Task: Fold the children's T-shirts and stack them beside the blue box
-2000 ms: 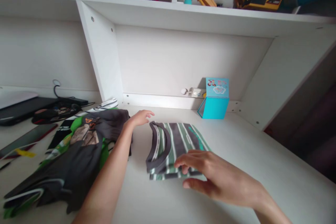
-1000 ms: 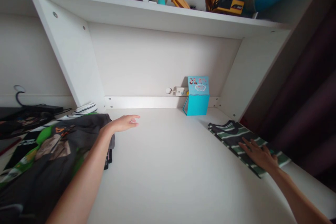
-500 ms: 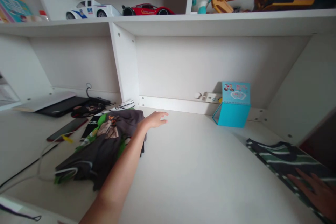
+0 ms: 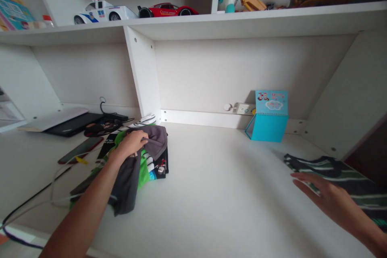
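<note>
My left hand [image 4: 130, 145] is closed on the upper part of a dark grey T-shirt [image 4: 127, 193], its fingertips pinching a fold of the cloth. The T-shirt lies loosely over a pile of other clothes [image 4: 160, 165], where green, black and striped fabric shows. On the right, my right hand [image 4: 329, 195] hovers with fingers stretched out and holds nothing. It is by the left edge of a folded green, black and white striped shirt [image 4: 356, 181], part of which it covers.
A blue desk calendar [image 4: 270, 127] stands at the back right beside a wall socket [image 4: 244, 109]. At the left lie a phone [image 4: 80, 150], a white cable [image 4: 53, 193] and a black laptop [image 4: 74, 124]. Toy vehicles, including a red car [image 4: 167, 10], line the shelf above.
My left hand has moved left from over the bare desk onto the grey T-shirt and gripped it. My right hand has lifted off the striped shirt and shifted left.
</note>
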`<state>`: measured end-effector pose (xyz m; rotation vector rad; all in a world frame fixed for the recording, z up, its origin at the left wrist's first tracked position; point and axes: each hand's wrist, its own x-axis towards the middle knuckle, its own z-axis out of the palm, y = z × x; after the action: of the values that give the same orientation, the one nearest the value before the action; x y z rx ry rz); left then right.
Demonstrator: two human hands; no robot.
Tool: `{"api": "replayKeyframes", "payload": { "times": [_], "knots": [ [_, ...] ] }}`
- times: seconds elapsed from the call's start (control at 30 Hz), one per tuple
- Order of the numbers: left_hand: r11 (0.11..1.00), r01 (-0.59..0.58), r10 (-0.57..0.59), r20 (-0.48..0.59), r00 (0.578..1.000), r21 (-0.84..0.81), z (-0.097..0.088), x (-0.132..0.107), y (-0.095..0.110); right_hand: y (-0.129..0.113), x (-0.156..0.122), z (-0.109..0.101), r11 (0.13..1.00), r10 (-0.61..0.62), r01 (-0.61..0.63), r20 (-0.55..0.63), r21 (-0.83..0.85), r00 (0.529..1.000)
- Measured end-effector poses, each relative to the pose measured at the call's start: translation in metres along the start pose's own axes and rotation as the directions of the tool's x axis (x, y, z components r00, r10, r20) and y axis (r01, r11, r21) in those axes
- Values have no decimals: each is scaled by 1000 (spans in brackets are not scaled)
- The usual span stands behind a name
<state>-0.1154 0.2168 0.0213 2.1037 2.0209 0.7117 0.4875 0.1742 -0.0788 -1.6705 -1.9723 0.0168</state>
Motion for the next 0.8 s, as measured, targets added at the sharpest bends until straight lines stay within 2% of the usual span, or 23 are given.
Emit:
{"api": "replayKeyframes", "payload": {
  "times": [0.03,0.1,0.17,0.2,0.27,0.3,0.33,0.37,0.4,0.43,0.47,0.53,0.6,0.63,0.7,0.73,0.8],
  "knots": [
    [999,-36,38,-102,994,23,-5,-2,8,-19,5,-1,1000,-14,14,18,14,1000],
    [992,-121,126,-313,942,35,-14,-5,40,-62,15,-4,995,-49,45,45,87,998],
    [969,-237,179,-466,867,-69,-19,-11,90,-112,21,-6,963,-111,89,73,256,991],
    [939,-318,219,-482,848,-133,-18,-15,120,-137,25,-8,922,-152,111,83,371,985],
    [830,-494,392,-358,847,-259,-8,-25,179,-177,32,-9,805,-226,150,63,573,972],
    [756,-569,514,-244,822,-325,0,-30,205,-190,36,-9,752,-254,185,19,633,967],
    [684,-617,629,-113,769,-388,10,-34,225,-196,42,-8,719,-269,226,-36,657,962],
    [630,-641,716,8,698,-437,21,-38,239,-194,47,-6,716,-267,261,-92,648,959],
    [601,-648,767,108,633,-468,32,-40,246,-185,52,-3,743,-254,276,-125,610,959],
    [598,-644,786,189,589,-477,44,-41,245,-170,55,0,795,-226,262,-133,547,965],
    [618,-631,779,258,571,-469,55,-41,238,-151,56,2,859,-189,221,-117,462,975],
    [700,-586,714,406,571,-407,76,-39,211,-112,50,5,966,-80,98,-82,240,993],
    [783,-538,606,580,544,-312,92,-37,176,-86,32,3,999,16,-13,-98,30,995],
    [810,-521,555,643,528,-270,97,-37,160,-82,19,1,998,48,-53,-124,-38,991],
    [829,-502,516,681,519,-247,104,-39,135,-95,-10,-5,996,54,-64,-133,-69,990],
    [827,-497,529,663,530,-263,106,-42,126,-109,-25,-6,999,13,-17,-93,-35,996],
    [811,-506,572,580,580,-294,109,-46,117,-144,-54,-5,984,-163,155,84,92,983]
  ]
}}
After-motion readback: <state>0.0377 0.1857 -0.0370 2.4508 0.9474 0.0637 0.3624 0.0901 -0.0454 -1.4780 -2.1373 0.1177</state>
